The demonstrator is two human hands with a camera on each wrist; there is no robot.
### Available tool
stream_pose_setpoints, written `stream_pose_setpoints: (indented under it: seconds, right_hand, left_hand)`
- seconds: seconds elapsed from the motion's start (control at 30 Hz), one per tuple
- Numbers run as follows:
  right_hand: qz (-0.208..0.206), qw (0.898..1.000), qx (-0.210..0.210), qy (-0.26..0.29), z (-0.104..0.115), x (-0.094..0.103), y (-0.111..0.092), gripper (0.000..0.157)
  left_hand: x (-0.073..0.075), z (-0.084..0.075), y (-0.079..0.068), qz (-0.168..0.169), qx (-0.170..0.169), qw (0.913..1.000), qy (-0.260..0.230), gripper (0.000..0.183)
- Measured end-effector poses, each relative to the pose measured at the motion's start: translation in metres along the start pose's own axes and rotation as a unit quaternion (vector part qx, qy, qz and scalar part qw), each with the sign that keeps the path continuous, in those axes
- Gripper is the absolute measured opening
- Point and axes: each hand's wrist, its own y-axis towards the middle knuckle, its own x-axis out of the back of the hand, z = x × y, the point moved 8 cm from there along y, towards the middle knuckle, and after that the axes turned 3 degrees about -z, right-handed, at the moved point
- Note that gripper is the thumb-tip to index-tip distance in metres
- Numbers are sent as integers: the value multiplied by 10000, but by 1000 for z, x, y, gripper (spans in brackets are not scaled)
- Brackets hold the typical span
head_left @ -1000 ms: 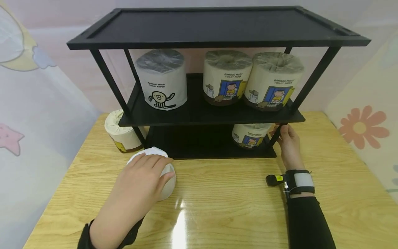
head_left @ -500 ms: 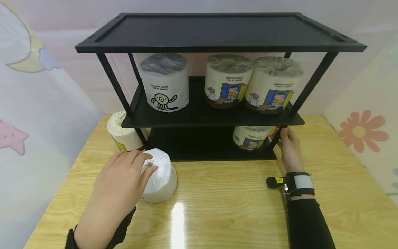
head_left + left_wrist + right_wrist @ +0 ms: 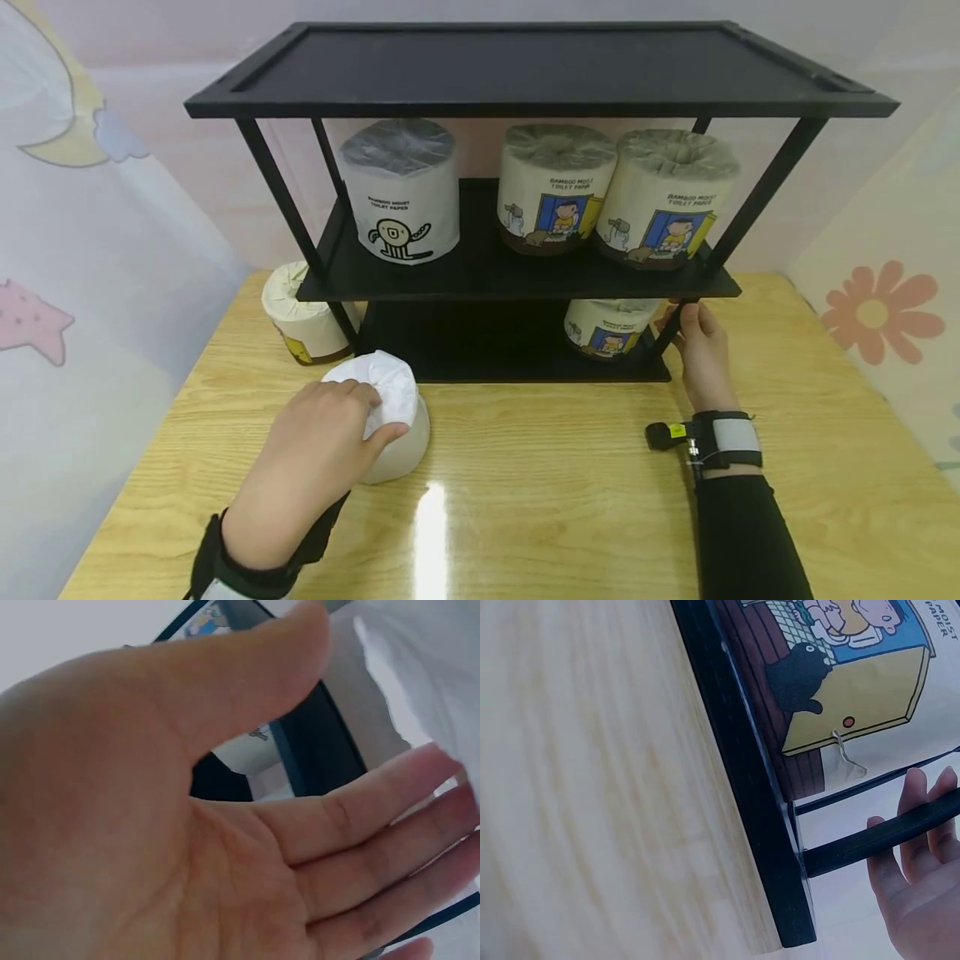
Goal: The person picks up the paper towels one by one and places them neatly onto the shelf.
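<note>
My left hand [image 3: 318, 446] lies over the near side of a white-wrapped toilet roll [image 3: 386, 387] standing on the table in front of the shelf's left end. In the left wrist view its fingers [image 3: 360, 855] are nearly straight, their tips at the white paper, while the thumb stretches apart above. My right hand [image 3: 701, 354] holds a black post [image 3: 667, 327] at the lower right of the black shelf [image 3: 517, 287], fingers on one side and thumb on the other. Beside that post, a toilet roll [image 3: 611, 329] with a cartoon print stands on the bottom tier.
On the middle tier stand a white toilet roll [image 3: 405, 200] at left and two cream rolls, one [image 3: 555, 196] beside the other [image 3: 663, 204]. Another cream roll [image 3: 303, 321] sits on the wooden table [image 3: 547, 500], left of the shelf. A patterned wall is behind.
My left hand drew back left from the white roll's top, then came right again onto it. The right hand stays at the post. The view shifts slightly.
</note>
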Motion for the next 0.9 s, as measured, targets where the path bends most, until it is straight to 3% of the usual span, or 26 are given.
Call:
stream_pose_setpoints:
  seconds: [0.17,0.4,0.9]
  right_hand:
    - [-50,10000,-8,12,-1,0,0,39]
    - [-112,9999,30,10,-1,3,1,38]
    - [-138,9998,68,85,-1,2,0,40]
  left_hand:
    - [-7,1,5,176,86,9998,87,46]
    - [-19,-6,13,238,-165,9995,-118,70]
    - [-14,-16,14,-194,-801,9964,204,54]
